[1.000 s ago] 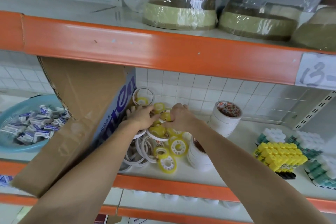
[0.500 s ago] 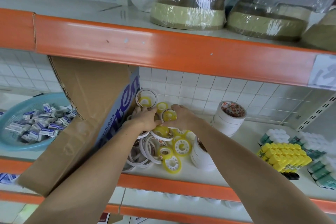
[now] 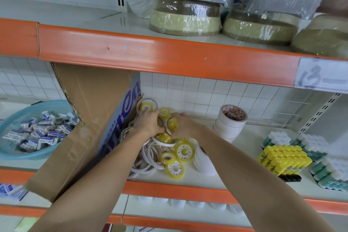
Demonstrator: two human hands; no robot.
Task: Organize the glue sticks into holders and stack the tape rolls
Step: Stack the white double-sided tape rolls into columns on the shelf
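My left hand [image 3: 148, 123] and right hand [image 3: 185, 125] clasp small yellow tape rolls [image 3: 170, 123] between them, just right of cardboard box [image 3: 90, 118]; rolls tilted, left hand nearer box.

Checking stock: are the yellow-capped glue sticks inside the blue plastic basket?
No, the yellow-capped glue sticks stand on the shelf's right; the blue plastic basket sits far left.

A paper label [image 3: 323, 75] on the orange shelf edge [image 3: 169, 56] reads "13-", handwritten. Print on the cardboard box [image 3: 94, 118] is partly hidden.
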